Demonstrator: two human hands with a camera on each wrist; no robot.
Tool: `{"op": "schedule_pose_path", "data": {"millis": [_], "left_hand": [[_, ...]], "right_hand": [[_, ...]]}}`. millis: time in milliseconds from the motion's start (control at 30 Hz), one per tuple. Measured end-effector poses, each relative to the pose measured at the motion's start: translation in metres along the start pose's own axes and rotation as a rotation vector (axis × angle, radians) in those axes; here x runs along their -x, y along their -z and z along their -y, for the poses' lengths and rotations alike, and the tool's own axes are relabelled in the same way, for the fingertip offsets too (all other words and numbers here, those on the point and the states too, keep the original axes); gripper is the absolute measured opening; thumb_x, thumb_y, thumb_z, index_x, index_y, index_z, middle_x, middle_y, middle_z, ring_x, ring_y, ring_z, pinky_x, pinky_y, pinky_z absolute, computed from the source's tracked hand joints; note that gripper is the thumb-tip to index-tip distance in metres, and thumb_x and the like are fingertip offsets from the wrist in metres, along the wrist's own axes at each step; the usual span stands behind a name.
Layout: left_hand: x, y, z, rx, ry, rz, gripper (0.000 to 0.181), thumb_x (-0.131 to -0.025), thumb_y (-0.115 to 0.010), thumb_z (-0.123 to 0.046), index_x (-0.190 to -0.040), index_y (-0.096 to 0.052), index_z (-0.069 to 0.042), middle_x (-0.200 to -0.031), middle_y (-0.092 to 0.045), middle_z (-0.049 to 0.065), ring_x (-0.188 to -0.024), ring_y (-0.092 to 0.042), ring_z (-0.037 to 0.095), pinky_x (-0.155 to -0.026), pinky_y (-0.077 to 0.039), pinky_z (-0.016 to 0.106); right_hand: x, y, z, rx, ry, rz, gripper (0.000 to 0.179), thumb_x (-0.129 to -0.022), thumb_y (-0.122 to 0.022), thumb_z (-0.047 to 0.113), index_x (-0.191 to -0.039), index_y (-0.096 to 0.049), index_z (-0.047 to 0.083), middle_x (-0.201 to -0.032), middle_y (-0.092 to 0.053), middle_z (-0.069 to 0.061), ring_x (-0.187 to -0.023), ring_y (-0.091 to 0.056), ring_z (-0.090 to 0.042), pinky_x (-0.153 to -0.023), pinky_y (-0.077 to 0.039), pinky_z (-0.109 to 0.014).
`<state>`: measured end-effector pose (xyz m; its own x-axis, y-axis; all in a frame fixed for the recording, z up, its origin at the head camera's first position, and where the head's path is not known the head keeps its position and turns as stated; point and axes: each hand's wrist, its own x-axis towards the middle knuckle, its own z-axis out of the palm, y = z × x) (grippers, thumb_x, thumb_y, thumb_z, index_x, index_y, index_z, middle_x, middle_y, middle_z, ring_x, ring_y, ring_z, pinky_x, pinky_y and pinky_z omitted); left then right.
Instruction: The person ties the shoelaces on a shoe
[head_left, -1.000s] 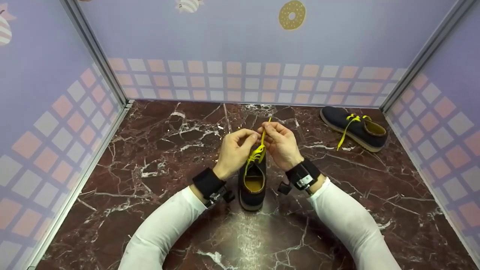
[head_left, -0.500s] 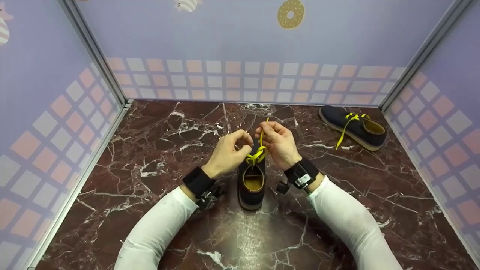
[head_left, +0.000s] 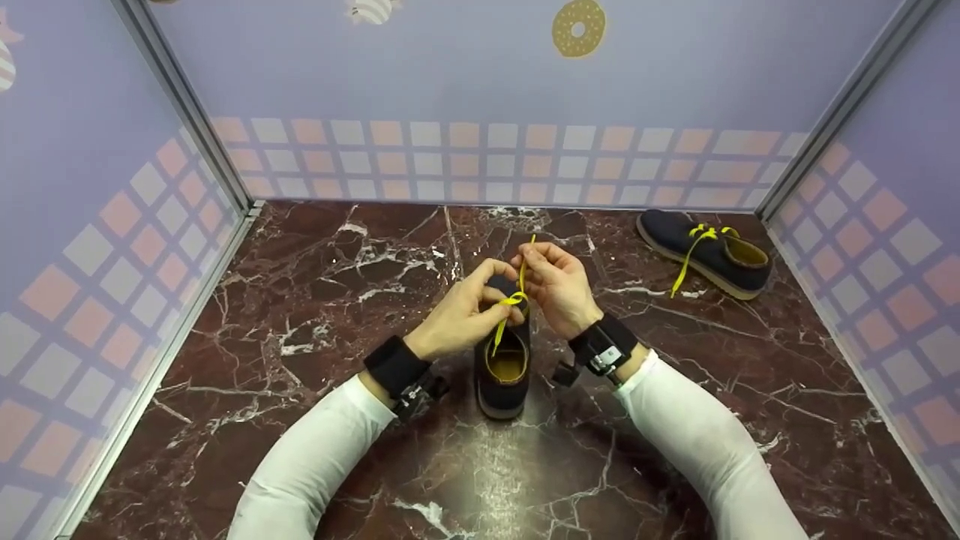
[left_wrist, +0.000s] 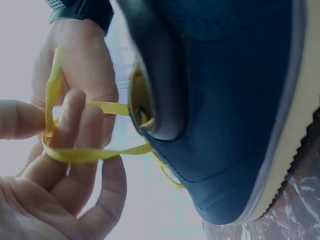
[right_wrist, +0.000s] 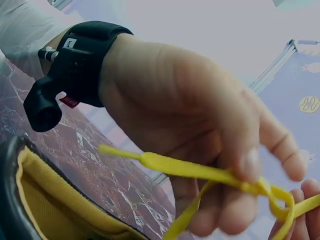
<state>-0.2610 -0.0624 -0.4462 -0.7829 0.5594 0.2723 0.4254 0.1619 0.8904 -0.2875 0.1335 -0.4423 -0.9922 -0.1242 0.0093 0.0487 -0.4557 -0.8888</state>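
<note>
A dark lace-up shoe (head_left: 501, 399) with a yellow lining stands in the middle, toe pointing away. My left hand (head_left: 466, 309) pinches its yellow shoelace (head_left: 500, 336) between thumb and fingers above the tongue. The lace's tail hangs toward the shoe opening. Just to the right, my right hand (head_left: 562, 286) pinches the other lace length, whose tip sticks up past the fingers. From the left wrist, a loop of lace (left_wrist: 80, 156) runs around the fingers beside the dark shoe side (left_wrist: 230, 100). In the right wrist view the left hand (right_wrist: 185, 100) holds the lace near a small loop.
A second dark shoe (head_left: 671, 238) with yellow laces lies at the back right, one lace end trailing on the marbled surface (head_left: 330, 465). Patterned lilac panels (head_left: 480, 90) enclose the back and both sides. Each wrist wears a black strap (head_left: 606, 349) with a camera.
My left hand draws away from the right fingers to the left, thumb and finger apart. It then comes back over the shoe and pinches the lace. The right hand keeps its hold, almost still.
</note>
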Motion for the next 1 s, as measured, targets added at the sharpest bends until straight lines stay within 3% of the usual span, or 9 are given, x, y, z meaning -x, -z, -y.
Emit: {"op": "schedule_pose_path", "data": {"millis": [300, 433, 633, 800, 1000], "left_hand": [[-0.0001, 0.0064, -0.0001, 0.055, -0.104, 0.143, 0.051, -0.085, -0.053, 0.015, -0.130, -0.073, 0.001, -0.116, -0.080, 0.031, -0.111, -0.077, 0.052, -0.088, -0.062, 0.028], [0.0009, 0.0068, -0.0008, 0.027, -0.120, 0.157, 0.051, -0.089, -0.064, 0.016, -0.137, -0.072, 0.001, -0.124, -0.082, 0.025, -0.113, -0.078, 0.045, -0.093, -0.062, 0.032], [0.0023, 0.0064, -0.0007, 0.012, -0.133, 0.169, 0.062, -0.089, -0.066, 0.016, -0.150, -0.066, 0.001, -0.140, -0.076, 0.024, -0.106, -0.074, 0.040, -0.083, -0.056, 0.023], [0.0021, 0.0044, 0.0013, -0.051, -0.173, 0.120, 0.060, -0.091, -0.072, 0.013, -0.149, -0.068, 0.001, -0.138, -0.078, 0.024, -0.100, -0.077, 0.036, -0.091, -0.061, 0.025], [0.0011, 0.0017, 0.0066, -0.153, -0.256, -0.035, 0.027, -0.093, -0.087, -0.001, -0.119, -0.085, -0.002, -0.124, -0.084, 0.017, -0.112, -0.080, 0.034, -0.104, -0.063, 0.033]], "right_hand": [[0.0002, 0.0016, -0.0010, 0.006, -0.004, 0.026, 0.017, -0.116, -0.059, 0.010, -0.105, -0.072, 0.012, -0.089, -0.077, 0.000, -0.080, -0.075, -0.012, -0.066, -0.061, -0.022], [0.0013, 0.0016, -0.0013, 0.007, -0.005, 0.034, 0.018, -0.116, -0.059, 0.011, -0.104, -0.072, 0.013, -0.088, -0.077, 0.000, -0.080, -0.075, -0.012, -0.063, -0.059, -0.021], [0.0021, 0.0019, -0.0021, 0.007, -0.008, 0.046, 0.018, -0.117, -0.058, 0.011, -0.106, -0.073, 0.013, -0.088, -0.077, 0.001, -0.079, -0.074, -0.011, -0.056, -0.053, -0.019], [0.0018, 0.0024, -0.0032, 0.009, -0.014, 0.053, 0.018, -0.117, -0.058, 0.012, -0.106, -0.072, 0.014, -0.088, -0.076, 0.002, -0.077, -0.072, -0.011, -0.053, -0.048, -0.020], [0.0003, 0.0014, -0.0044, -0.004, -0.007, 0.057, 0.016, -0.117, -0.057, 0.010, -0.108, -0.070, 0.010, -0.085, -0.076, 0.000, -0.073, -0.072, -0.010, -0.057, -0.052, -0.021]]}}
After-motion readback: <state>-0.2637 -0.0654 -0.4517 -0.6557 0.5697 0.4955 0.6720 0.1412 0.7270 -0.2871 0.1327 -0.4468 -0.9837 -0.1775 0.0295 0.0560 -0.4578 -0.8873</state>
